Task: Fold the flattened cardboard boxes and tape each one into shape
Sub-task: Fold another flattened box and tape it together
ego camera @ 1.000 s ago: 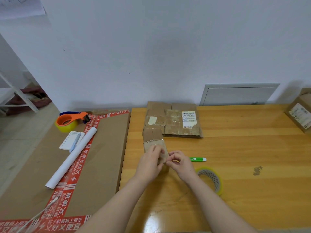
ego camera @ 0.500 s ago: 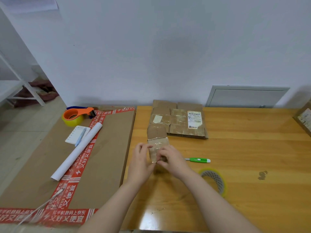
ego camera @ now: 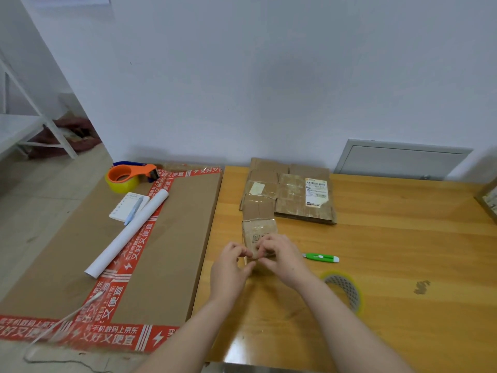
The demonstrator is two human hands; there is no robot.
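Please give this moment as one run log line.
step: shaping small box | left grip: holds its near edge | right grip: pinches its top | tape roll, cutter: lying on table

Centre of frame: small box on the surface. The left hand is at its lower-left edge and the right hand on its near end.
Above it: flattened boxes, stacked, touching the small box.
Right of the hands: utility knife, with the tape roll below it.
Left half: cardboard sheet abutting the surface, bearing:
- tape dispenser at the top
- notepad below it, with pen on it
- paper tube just right of the notepad
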